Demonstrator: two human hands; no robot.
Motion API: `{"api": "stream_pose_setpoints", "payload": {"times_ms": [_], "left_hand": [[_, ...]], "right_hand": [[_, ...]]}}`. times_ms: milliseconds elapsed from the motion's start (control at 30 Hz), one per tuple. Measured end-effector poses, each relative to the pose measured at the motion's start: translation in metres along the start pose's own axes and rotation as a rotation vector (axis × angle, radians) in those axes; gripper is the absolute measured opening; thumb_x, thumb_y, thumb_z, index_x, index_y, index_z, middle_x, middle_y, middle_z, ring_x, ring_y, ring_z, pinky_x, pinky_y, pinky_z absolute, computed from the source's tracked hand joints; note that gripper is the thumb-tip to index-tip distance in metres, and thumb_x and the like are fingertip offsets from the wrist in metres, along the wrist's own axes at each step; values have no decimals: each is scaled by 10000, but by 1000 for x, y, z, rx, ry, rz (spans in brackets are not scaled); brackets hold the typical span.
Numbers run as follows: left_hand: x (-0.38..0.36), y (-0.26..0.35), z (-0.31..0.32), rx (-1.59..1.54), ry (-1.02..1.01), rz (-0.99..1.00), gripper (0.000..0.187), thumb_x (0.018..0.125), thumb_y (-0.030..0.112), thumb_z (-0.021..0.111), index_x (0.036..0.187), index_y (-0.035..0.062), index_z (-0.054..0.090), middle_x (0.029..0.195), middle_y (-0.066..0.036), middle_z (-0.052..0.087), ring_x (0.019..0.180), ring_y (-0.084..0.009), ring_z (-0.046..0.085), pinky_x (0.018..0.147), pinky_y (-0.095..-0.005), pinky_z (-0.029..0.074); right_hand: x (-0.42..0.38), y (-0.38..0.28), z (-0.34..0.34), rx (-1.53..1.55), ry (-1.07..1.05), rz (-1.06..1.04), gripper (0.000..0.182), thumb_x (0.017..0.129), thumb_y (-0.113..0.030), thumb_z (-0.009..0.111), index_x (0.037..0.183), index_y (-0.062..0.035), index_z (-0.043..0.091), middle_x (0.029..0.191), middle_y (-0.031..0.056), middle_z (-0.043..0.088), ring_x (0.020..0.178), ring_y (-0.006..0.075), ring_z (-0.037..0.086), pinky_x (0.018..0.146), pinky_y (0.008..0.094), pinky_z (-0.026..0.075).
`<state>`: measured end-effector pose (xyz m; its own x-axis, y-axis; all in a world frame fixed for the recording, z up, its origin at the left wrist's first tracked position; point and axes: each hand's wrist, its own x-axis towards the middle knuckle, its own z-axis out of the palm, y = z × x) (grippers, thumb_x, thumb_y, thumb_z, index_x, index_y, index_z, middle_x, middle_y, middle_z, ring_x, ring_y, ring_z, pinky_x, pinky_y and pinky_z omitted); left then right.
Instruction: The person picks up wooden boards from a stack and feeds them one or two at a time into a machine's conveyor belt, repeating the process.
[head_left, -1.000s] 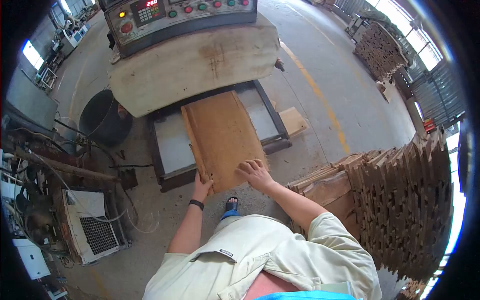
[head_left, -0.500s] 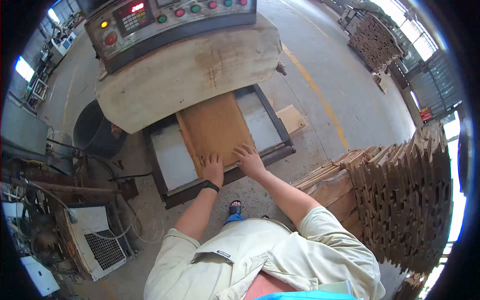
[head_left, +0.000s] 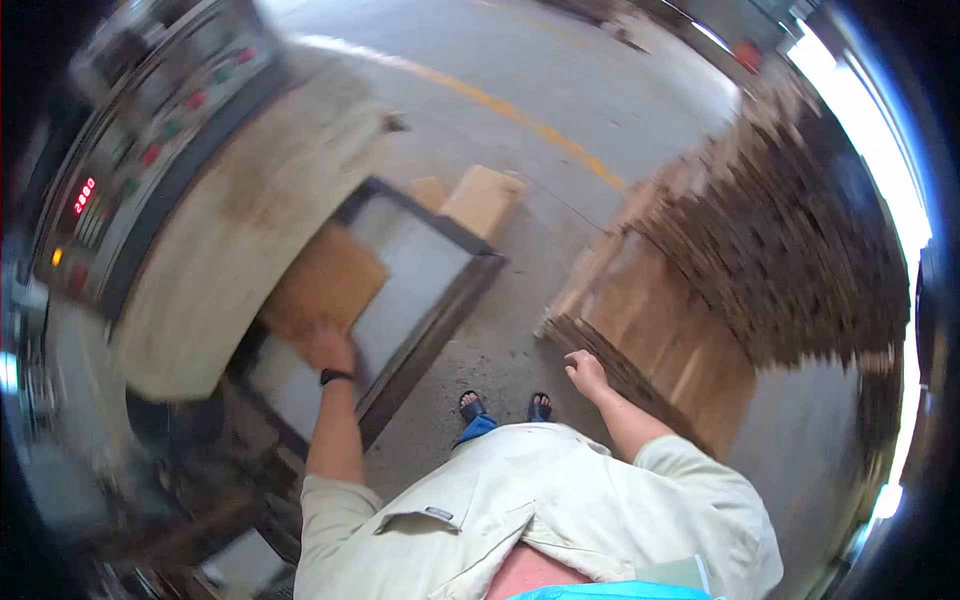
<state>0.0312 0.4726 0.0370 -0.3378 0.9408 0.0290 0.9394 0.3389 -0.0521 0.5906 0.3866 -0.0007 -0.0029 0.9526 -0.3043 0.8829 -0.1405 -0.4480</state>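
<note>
A brown wooden board (head_left: 325,285) lies on the pale bed (head_left: 410,262) of the machine, its far part hidden beneath the cream hood. My left hand (head_left: 327,345), with a dark band at the wrist, rests on the board's near end; its fingers are blurred but look laid out flat. My right hand (head_left: 585,372) hangs in the air by the near edge of the stack of wide planks (head_left: 650,325). Its fingers are curled in and nothing shows in them.
The machine's control panel (head_left: 150,150) with a lit red display is at upper left. Behind the planks rises a tall pile of rough boards (head_left: 800,230). Wood blocks (head_left: 482,203) lie beyond the bed. A yellow line (head_left: 520,118) crosses the floor.
The view has swung right toward the plank stack. The board has gone further under the hood. My right hand has left it and moved right; my left hand stays at its near end.
</note>
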Motion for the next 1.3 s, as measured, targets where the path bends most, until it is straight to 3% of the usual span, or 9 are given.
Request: {"api": "stream_pose_setpoints", "payload": {"times_ms": [133,233,467,633,800,867,933,1000,1300], "left_hand": [[12,-8,-2,208,146,79,397,930,298,595,1307,177,619,1303,-120,606,1172,-342,586,1026,-589,397],[3,24,-44,290,-1,-38,472,937,377,605,1349,147,584,1356,-152,561,1269,-343,518,1061,-595,369],[-10,122,-3,-273,117,386,436,876,206,705,1266,42,602,1293,-236,568,1217,-399,523,1043,-483,416],[-150,297,-10,-505,-73,688,378,828,100,715,1187,10,637,1198,-197,618,1145,-375,566,1003,-443,453],[-275,410,31,-460,-259,947,350,851,208,688,1140,13,645,1179,-193,627,1122,-366,578,983,-435,465],[-324,437,16,-501,-374,867,350,849,222,691,1129,17,645,1176,-202,627,1104,-375,586,976,-457,470],[-341,446,56,-363,-264,1020,358,851,226,684,1149,32,639,1183,-204,629,1125,-386,585,987,-459,467],[-357,461,48,-382,-504,909,353,834,233,687,1119,26,666,1171,-212,654,1135,-383,600,987,-450,475],[-341,535,100,-343,-728,679,353,801,249,726,1076,27,715,1087,-184,717,1072,-348,664,920,-432,519]], "right_hand": [[-75,101,38,102,-226,331,344,793,-208,723,1111,-81,699,1080,136,714,1023,314,674,897,416,531],[-139,142,56,110,-265,475,380,770,-240,751,1126,-116,701,1106,111,718,1036,296,676,898,408,533],[-268,196,81,441,-54,753,394,775,-251,760,1139,-112,699,1118,112,717,1039,276,680,897,393,535],[-381,253,108,541,90,848,396,775,-251,756,1134,-95,698,1091,119,721,1029,286,683,887,394,536],[-501,312,103,683,112,1032,377,759,-248,750,1093,-80,705,1078,136,720,996,298,685,861,404,538],[-544,353,142,685,226,1053,344,753,-240,740,1056,-78,715,1074,138,719,978,299,686,841,407,539],[-567,369,132,655,242,1117,325,741,-241,747,1025,-85,725,1070,133,720,981,292,683,848,405,535],[-578,382,117,652,264,1129,351,757,-253,747,1059,-77,719,1041,140,725,966,291,689,858,400,537],[-491,495,-61,517,473,858,340,820,-214,710,1132,-79,690,1007,130,716,951,300,679,832,414,529]]}}
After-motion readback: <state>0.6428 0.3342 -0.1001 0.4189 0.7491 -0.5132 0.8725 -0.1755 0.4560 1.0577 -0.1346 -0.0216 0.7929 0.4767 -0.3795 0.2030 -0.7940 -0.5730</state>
